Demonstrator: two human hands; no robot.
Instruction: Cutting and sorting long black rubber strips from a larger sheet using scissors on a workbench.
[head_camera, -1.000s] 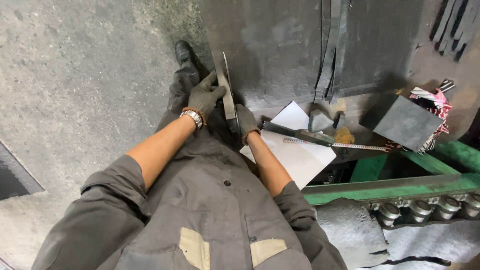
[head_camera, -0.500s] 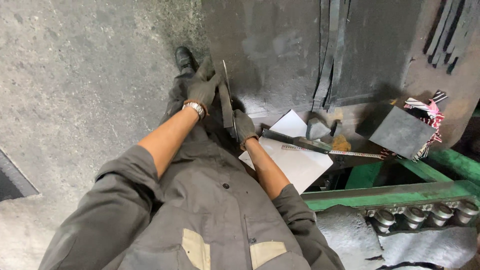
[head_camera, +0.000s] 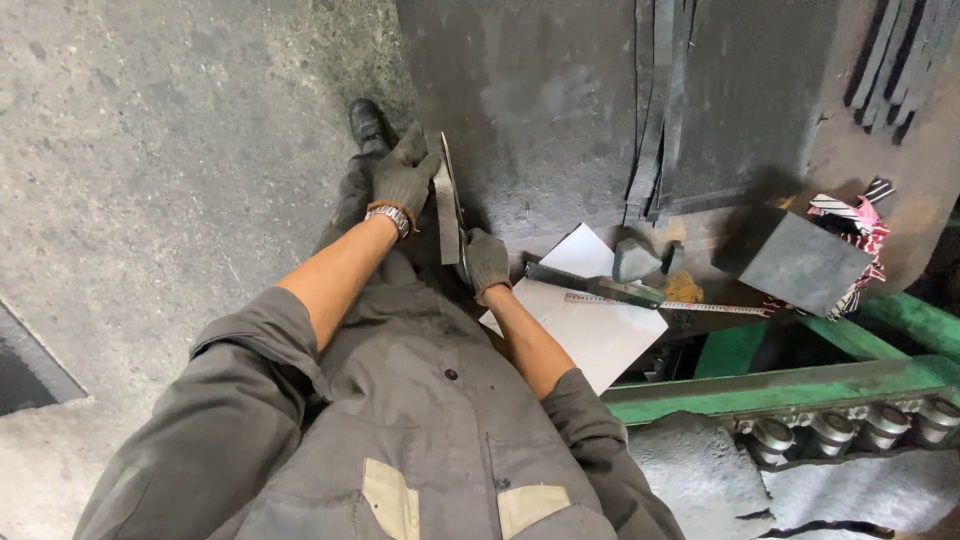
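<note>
Both my hands wear dark knit gloves. My left hand (head_camera: 402, 180) grips the upper part of a thin grey metal strip (head_camera: 447, 205) held on edge, close to a large dark metal sheet (head_camera: 560, 100). My right hand (head_camera: 487, 260) grips the same strip at its lower end. A wristwatch (head_camera: 387, 216) sits on my left wrist. My grey work overalls and a black shoe (head_camera: 367, 122) show below the hands.
A white paper sheet (head_camera: 590, 320), a steel ruler (head_camera: 665, 303), a flat dark tool (head_camera: 590, 285) and a grey block (head_camera: 805, 260) lie to the right. Narrow dark strips (head_camera: 660, 110) rest on the sheet. Green frame with rollers (head_camera: 800, 385) at lower right; concrete floor at left.
The view has shifted slightly; both hands have stayed on the strip, which has moved a little up and away along the edge of the dark sheet.
</note>
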